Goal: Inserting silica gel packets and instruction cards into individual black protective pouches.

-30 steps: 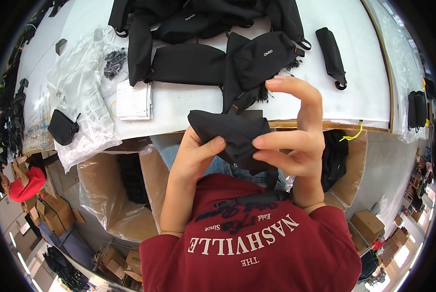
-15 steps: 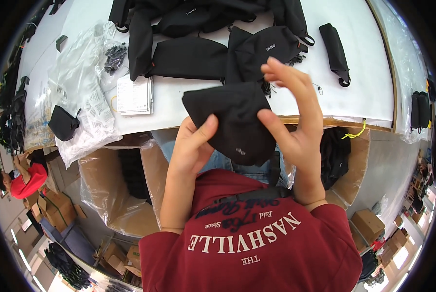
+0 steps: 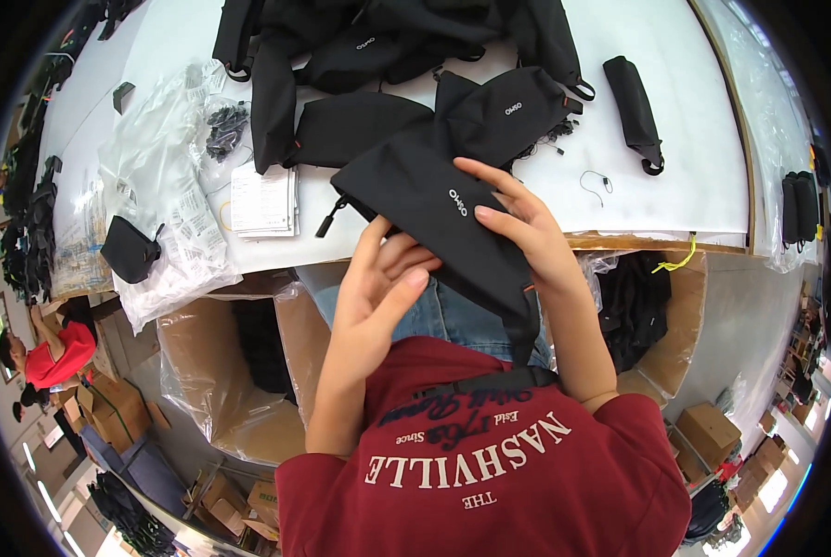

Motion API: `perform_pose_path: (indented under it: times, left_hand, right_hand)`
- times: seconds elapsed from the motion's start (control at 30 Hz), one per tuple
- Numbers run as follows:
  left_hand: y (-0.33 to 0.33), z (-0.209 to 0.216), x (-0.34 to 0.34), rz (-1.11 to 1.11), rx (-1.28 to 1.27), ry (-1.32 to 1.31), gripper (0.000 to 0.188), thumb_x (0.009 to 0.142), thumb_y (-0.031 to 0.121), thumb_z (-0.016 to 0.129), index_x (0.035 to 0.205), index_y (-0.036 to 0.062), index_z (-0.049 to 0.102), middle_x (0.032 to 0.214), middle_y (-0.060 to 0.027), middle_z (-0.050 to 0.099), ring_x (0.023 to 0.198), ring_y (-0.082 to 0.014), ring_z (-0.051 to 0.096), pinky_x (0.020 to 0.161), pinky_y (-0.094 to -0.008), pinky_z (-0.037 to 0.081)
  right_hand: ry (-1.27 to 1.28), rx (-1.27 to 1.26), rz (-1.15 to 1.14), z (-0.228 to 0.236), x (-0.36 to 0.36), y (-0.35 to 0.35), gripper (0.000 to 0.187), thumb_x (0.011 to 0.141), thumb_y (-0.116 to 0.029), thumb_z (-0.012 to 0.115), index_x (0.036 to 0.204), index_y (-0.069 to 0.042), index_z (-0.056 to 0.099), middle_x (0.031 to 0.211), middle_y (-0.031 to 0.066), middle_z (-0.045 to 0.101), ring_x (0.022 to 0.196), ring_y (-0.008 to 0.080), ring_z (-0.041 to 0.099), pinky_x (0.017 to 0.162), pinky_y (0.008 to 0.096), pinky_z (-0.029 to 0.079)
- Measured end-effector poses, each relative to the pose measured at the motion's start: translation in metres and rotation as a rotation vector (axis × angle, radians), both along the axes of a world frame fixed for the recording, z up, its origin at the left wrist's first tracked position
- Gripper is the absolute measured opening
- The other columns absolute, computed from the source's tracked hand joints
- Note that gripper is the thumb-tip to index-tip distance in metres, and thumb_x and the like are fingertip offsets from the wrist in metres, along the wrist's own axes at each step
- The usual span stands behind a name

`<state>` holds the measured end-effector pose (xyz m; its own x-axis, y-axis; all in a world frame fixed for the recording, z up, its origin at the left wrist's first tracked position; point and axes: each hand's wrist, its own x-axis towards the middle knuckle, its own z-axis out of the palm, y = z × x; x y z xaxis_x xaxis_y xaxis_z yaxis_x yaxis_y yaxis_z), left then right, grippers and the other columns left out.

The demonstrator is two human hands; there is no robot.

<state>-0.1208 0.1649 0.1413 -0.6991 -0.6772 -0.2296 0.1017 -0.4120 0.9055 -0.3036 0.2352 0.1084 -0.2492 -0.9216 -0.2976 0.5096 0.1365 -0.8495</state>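
Note:
A black fabric zip pouch (image 3: 415, 190) hangs tilted above the table's near edge, its small white print facing up. From its left corner dangles a black zipper pull (image 3: 325, 225), and a strap loop (image 3: 522, 334) hangs off its lower right end. My left hand (image 3: 374, 292) holds the pouch's lower left edge, with the fingers curled partly beneath it and the thumb apart. Over the right side of the pouch my right hand (image 3: 532, 237) has its thumb and index finger on the fabric; its other fingers are partly hidden.
Similar black pouches (image 3: 364, 130) are heaped on the white table (image 3: 657, 200), with one slim pouch (image 3: 635, 111) at the right. Plastic bags (image 3: 169, 176), stacked paper slips (image 3: 262, 202) and a small black pouch (image 3: 129, 249) lie left. Lined cartons (image 3: 216, 367) stand below the edge.
The pouch has been turned so its printed side and zipper pull show, and it reaches farther up and left. My right hand, earlier raised with fingers spread, has come down onto it.

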Motion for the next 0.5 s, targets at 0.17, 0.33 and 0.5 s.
perform_pose_path:
  times: [0.17,0.33,0.5]
  left_hand:
    - [-0.015,0.007,0.004,0.043,-1.211,-0.488,0.035,0.079,0.002,0.065,0.114,0.0033,0.059,0.116,-0.0098,0.059,0.119,-0.0268,0.050,0.098,-0.0374,0.036]
    - [-0.030,0.013,0.007,-0.120,-1.213,-0.392,0.055,0.067,0.015,0.078,0.118,0.0096,0.057,0.118,-0.0023,0.061,0.114,-0.0254,0.050,0.097,-0.0367,0.030]
    - [-0.028,0.002,0.008,-0.126,-1.453,-0.524,0.052,0.058,0.013,0.075,0.108,0.0118,0.063,0.103,0.0011,0.064,0.103,-0.0202,0.053,0.087,-0.0350,0.032]
  right_hand:
    - [-0.367,0.121,0.085,-0.007,0.001,-0.004,0.048,0.089,-0.011,0.054,0.137,-0.004,0.046,0.119,0.0089,0.061,0.104,0.0115,0.060,0.090,0.0245,0.047]
    - [-0.494,0.159,0.120,-0.008,0.001,0.001,0.050,0.088,-0.013,0.054,0.135,0.004,0.045,0.119,0.0136,0.061,0.097,0.0128,0.065,0.082,0.0226,0.052]
    - [-0.423,0.144,0.193,-0.008,0.010,0.001,0.050,0.088,-0.015,0.055,0.135,0.001,0.046,0.117,0.0106,0.061,0.098,0.0101,0.062,0.084,0.0209,0.050]
